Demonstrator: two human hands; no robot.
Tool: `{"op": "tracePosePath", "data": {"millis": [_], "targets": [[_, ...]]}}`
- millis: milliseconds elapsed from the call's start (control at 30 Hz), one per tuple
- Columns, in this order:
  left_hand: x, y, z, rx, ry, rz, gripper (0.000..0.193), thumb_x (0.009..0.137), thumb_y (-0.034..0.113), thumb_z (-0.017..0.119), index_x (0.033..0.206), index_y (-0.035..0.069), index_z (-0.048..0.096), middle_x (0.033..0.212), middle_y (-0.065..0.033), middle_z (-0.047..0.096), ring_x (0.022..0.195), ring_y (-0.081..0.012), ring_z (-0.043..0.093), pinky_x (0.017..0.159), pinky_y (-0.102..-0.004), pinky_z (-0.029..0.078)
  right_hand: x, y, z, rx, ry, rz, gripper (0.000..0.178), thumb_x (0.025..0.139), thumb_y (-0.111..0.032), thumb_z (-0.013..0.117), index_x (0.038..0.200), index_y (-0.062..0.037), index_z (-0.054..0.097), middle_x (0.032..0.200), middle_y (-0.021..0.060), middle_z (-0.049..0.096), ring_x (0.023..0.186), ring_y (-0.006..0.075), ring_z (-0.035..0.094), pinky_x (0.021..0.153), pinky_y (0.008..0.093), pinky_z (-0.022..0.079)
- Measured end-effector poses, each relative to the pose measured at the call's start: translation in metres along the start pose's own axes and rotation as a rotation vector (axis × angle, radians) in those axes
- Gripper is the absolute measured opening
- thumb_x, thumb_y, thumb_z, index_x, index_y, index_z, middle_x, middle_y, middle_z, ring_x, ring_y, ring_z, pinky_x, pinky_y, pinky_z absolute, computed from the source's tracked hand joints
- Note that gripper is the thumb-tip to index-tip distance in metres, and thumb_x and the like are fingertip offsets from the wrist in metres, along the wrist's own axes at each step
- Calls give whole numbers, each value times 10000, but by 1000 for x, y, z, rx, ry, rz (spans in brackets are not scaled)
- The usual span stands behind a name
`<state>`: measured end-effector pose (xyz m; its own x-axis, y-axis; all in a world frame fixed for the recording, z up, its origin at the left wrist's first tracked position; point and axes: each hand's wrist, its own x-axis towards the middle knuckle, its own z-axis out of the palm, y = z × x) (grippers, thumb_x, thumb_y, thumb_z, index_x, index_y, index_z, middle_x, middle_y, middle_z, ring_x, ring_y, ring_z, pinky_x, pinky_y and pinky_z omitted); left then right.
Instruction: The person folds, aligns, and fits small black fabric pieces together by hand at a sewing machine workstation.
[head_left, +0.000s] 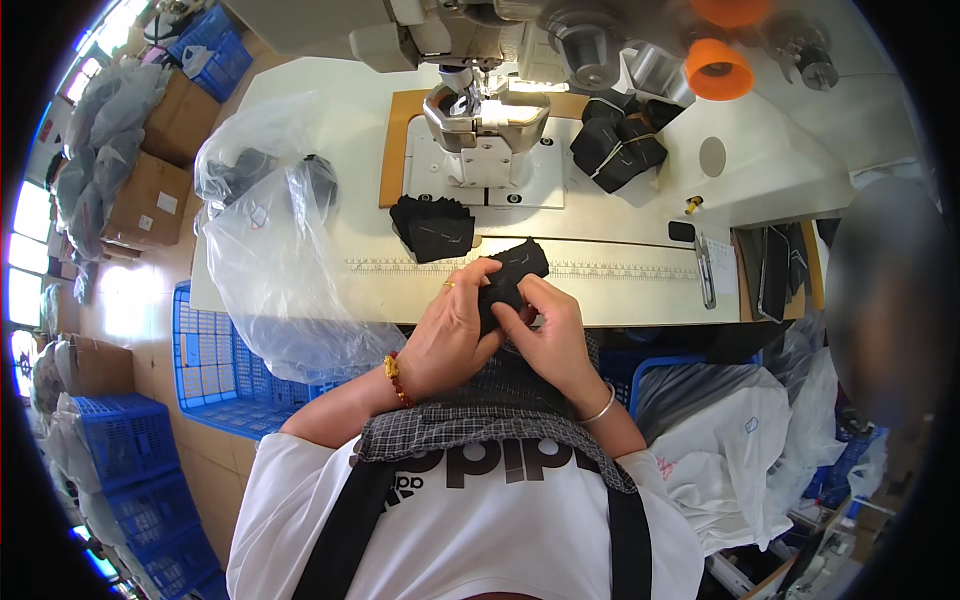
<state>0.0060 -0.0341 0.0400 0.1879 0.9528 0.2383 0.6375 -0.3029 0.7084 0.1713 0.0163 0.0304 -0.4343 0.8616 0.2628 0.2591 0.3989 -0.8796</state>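
Between my two hands, at the front edge of the sewing table, is a piece of black fabric (503,292). My left hand (447,325) pinches it from the left, fingers bent over its upper part. From the right, my right hand (548,325) grips it between thumb and fingers. Part of the fabric is hidden by my fingers. Just beyond, another black cut piece (520,262) lies on the table at my fingertips. A stack of black fabric pieces (433,228) rests in front of the sewing machine (487,130), left of my hands.
Clear plastic bags (270,260) with dark pieces inside spread over the table's left side. Tied black bundles (618,143) sit right of the machine. Tweezers (706,272) lie near the right edge. Blue crates (205,375) stand below left, and white bags (715,440) fill the lower right.
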Motion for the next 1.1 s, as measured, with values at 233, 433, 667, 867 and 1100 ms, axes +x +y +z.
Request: {"op": "tracePosePath", "data": {"millis": [233, 433, 667, 867, 1100], "targets": [[4, 3, -3, 181, 48, 42, 370, 728, 24, 790, 1001, 17, 541, 1024, -127, 569, 910, -285, 584, 792, -381, 496, 2, 9, 0, 95, 15, 79, 305, 880, -120, 711, 753, 3, 463, 668, 58, 430, 615, 106, 415, 546, 281, 370], [6, 4, -8, -331, 25, -120, 288, 777, 71, 821, 913, 33, 571, 927, -45, 566, 814, -145, 553, 708, -290, 469, 0, 13, -6, 489, -111, 85, 275, 973, -178, 663, 811, -18, 510, 716, 20, 498, 654, 74, 481, 571, 272, 413], [3, -19, -4, -794, -132, -344, 263, 853, 138, 819, 958, 39, 599, 891, 43, 588, 795, -21, 506, 676, -199, 446, -1, 11, -11, 797, -150, 229, 132, 988, -110, 640, 986, -39, 529, 835, -5, 592, 747, 43, 571, 668, 189, 478], [3, -19, -2, -890, -142, -343, 284, 853, 161, 826, 961, 32, 597, 880, 38, 596, 798, -17, 513, 673, -195, 444, -2, 10, -13, 802, -177, 274, 180, 931, -12, 684, 1014, -39, 526, 871, -3, 615, 760, 26, 576, 671, 176, 478], [4, -17, -6, -870, -203, -387, 220, 884, 85, 771, 954, 4, 579, 947, 16, 559, 857, -45, 515, 746, -210, 451, -4, 11, -15, 765, -188, 310, 174, 937, -30, 678, 1040, -35, 539, 873, -11, 603, 769, 17, 564, 682, 172, 469]]}}
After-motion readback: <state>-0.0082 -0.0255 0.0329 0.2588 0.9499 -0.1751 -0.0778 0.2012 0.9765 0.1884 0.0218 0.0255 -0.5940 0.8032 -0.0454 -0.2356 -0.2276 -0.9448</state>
